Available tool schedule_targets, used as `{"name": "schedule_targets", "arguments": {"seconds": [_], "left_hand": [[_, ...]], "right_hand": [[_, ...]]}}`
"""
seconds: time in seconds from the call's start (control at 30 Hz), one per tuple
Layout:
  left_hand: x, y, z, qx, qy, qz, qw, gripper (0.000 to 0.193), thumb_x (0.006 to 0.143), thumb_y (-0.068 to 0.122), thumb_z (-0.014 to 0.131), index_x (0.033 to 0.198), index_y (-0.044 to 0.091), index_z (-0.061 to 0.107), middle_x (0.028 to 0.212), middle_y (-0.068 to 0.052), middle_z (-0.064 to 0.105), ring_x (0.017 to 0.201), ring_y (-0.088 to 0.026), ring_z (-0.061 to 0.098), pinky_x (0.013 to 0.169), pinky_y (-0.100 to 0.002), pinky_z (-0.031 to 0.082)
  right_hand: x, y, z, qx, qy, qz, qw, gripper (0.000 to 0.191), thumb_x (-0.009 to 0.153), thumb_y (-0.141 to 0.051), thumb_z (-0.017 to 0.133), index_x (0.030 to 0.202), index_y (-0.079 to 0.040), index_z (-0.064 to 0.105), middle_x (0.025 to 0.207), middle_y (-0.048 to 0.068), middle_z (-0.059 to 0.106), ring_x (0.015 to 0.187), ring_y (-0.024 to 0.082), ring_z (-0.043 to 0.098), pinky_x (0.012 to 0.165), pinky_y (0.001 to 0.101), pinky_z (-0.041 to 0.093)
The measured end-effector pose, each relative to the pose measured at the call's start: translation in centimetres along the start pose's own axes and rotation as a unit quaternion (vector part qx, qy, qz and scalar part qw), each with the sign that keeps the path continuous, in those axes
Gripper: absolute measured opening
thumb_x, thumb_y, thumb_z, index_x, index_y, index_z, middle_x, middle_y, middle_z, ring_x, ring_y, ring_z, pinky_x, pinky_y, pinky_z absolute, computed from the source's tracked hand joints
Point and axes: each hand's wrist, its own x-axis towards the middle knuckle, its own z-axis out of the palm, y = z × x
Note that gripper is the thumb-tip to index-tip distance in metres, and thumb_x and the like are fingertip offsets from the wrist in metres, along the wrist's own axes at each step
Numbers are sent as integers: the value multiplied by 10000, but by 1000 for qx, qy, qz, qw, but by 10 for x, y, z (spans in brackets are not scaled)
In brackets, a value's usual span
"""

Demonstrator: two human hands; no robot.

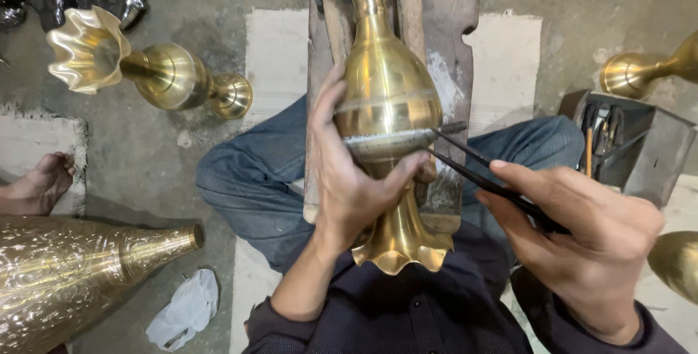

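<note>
left hand [349,179] wrapped around the belly of a brass vase [389,107] in the middle of the frame, propped on a wooden block [451,49] over the lap. right hand [582,238] at lower right closed on a black two-pronged tool [472,161], tips touching the pale band round the widest part. looks early on: band marked, body otherwise plain, unlike the patterned vase [80,274] at lower left. long axis runs top to bottom, wavy rim toward the chest, foot toward the top edge.
</note>
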Motion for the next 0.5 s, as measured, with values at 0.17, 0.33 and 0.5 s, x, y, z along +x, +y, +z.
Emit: {"name": "schedule_targets", "arguments": {"seconds": [0.17,0.33,0.5], "left_hand": [[1,3,5,31,-3,-26,999,1009,766,409,920,1537,52,376,1581,-197,408,1469,-361,474,1241,-463,431],[-2,5,4,24,-1,-25,999,992,765,431,920,1519,71,384,1607,-172,389,1491,-358,453,1253,-465,415],[-9,3,3,4,-8,-30,1000,977,785,416,916,1531,73,386,1633,-171,373,1519,-349,438,1275,-448,414]], "right_hand": [[-10,3,8,18,41,-10,999,345,741,2,872,1065,-15,754,751,115,682,590,178,638,523,307,467],[-18,4,10,30,51,-4,998,357,755,-14,873,1089,-46,752,780,109,682,623,180,646,558,305,479],[-24,5,13,33,58,-28,997,335,771,-6,869,1080,-34,742,784,104,680,632,181,649,558,304,476]]}}
